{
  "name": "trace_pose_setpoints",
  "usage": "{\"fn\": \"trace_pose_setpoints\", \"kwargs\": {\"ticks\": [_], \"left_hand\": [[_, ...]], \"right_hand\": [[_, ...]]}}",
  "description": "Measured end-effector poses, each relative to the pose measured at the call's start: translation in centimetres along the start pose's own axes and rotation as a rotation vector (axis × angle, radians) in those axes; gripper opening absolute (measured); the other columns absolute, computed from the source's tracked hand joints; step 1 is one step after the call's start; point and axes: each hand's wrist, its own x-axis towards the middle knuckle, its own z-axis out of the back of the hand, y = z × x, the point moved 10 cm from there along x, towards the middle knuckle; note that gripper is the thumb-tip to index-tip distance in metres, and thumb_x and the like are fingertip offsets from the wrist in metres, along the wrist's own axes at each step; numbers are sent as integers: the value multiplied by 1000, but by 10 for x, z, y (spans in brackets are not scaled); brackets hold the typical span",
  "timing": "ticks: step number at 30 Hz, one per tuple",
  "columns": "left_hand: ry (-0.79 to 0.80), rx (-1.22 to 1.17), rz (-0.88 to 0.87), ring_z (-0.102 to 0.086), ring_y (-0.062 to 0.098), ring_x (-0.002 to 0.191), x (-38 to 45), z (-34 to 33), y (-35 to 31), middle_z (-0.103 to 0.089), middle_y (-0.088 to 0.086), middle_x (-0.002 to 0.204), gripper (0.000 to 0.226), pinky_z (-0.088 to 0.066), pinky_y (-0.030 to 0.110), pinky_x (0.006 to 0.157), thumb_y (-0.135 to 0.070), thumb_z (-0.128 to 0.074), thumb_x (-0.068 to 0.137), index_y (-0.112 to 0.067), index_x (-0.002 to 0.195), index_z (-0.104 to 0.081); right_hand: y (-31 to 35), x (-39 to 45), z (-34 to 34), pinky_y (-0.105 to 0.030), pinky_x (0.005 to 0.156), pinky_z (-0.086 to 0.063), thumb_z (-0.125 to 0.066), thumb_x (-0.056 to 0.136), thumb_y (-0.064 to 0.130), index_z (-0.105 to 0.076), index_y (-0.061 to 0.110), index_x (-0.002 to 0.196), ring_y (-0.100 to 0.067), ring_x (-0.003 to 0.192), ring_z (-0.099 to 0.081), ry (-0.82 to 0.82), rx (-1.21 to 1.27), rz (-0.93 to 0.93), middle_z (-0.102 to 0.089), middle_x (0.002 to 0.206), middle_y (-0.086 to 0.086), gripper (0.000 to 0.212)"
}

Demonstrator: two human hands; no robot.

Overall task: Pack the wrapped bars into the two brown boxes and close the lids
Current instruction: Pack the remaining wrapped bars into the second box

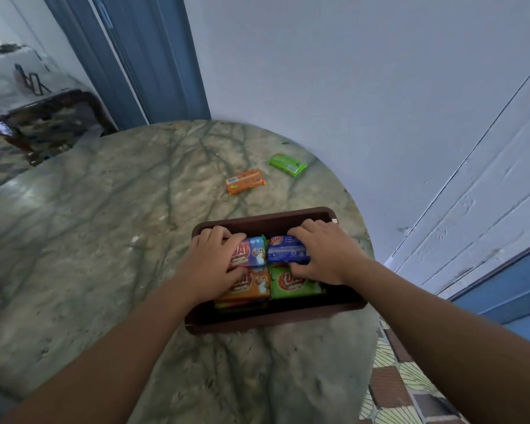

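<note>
One brown box (276,319) stood open on the marble-patterned bench (104,240), close to the bench's right-hand edge and near the person. No second box could be seen in the head view.

Inside the box, wrapped bars lay packed flat in a two-by-two arrangement. At the far left lay a light-blue bar (253,250), at the far right a dark-blue bar (286,250), at the near left an orange bar (251,284), and at the near right a green bar (291,284). The four touched one another along their edges. Further wrappers were visible under the orange bar at the near side, but their number could not be determined.

The left hand (213,264) lay over the left half of the box, with fingers curled over the far end of the light-blue bar and the thumb against its near edge, gripping it. The right hand (322,255) lay over the right half, with fingers curled over the far edge of the dark-blue bar and the thumb at its near edge, gripping it likewise. Both forearms extended from the lower corners of the view.

Two bars remained unpacked on the bench beyond the box: a loose orange bar (245,181) lying flat, and a loose green bar (287,164) farther back and to the right, near the wall (349,87). The two lay near each other but apart.

A dark chair (52,120) stood beyond the bench at the left.
</note>
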Motion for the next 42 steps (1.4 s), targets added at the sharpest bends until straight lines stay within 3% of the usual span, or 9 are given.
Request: {"fn": "trace_pose_setpoints", "kwargs": {"ticks": [4, 8, 16, 20, 25, 31, 37, 42], "left_hand": [[-84, -16, 3, -48, 19, 111, -2, 4, -2, -52, -6, 123, 51, -39, 40, 99, -53, -57, 88, -34, 135, -58], [-104, -2, 7, -52, 18, 109, -4, 6, -2, -55, -7, 123, 45, -40, 39, 98, -52, -60, 91, -33, 132, -63], [-117, 1, 32, -52, 18, 106, -2, 7, 0, -56, -6, 119, 44, -42, 39, 96, -55, -59, 92, -34, 130, -64], [-112, 9, 35, -52, 19, 109, -2, 7, -1, -55, -5, 122, 45, -41, 39, 98, -57, -56, 95, -34, 133, -61], [-101, 8, 44, -51, 18, 111, -3, 6, -1, -53, -6, 124, 46, -41, 37, 100, -57, -55, 96, -34, 135, -58], [-108, -25, 55, -51, 17, 109, -4, 8, 0, -55, -6, 121, 44, -42, 37, 97, -54, -59, 94, -34, 133, -58], [-96, -10, 51, -49, 16, 109, -4, 6, 0, -53, -7, 122, 45, -40, 36, 98, -55, -56, 93, -36, 134, -57], [-95, -1, 44, -49, 17, 110, -5, 7, -1, -53, -7, 122, 45, -40, 36, 98, -54, -56, 94, -37, 136, -57]], "right_hand": [[-3, 2, -4, -41, 106, -43, -39, 88, 75, -39, 33, 154, -20, 121, -53, 12, 18, -9, -54, 137, 5, 79], [-1, -1, 1, -41, 108, -42, -38, 101, 64, -40, 42, 154, -19, 130, -47, -15, 108, 17, -50, 146, 7, 57], [-11, -1, 11, -42, 97, -48, -38, 110, 41, -51, 27, 145, -20, 117, -57, -82, 321, -62, -62, 130, 3, 40], [-13, 2, 12, -37, 91, -49, -33, 110, 46, -48, 27, 144, -18, 115, -61, -44, 335, -115, -63, 134, 4, 42], [-7, 5, 5, -39, 91, -55, -30, 108, 54, -42, 34, 150, -16, 115, -63, 63, 262, -127, -63, 137, 6, 47], [-9, 4, 9, -34, 77, -58, -33, 109, 51, -42, 44, 135, -12, 96, -66, 24, 315, -126, -67, 122, 11, 29], [-9, 10, 4, -39, 91, -50, -31, 107, 55, -39, 49, 143, -19, 107, -59, 39, 208, -118, -55, 124, 7, 37], [-9, 4, 3, -40, 99, -46, -49, 83, 85, -39, 43, 143, -16, 118, -52, -5, 190, -81, -51, 130, 10, 74]]}}
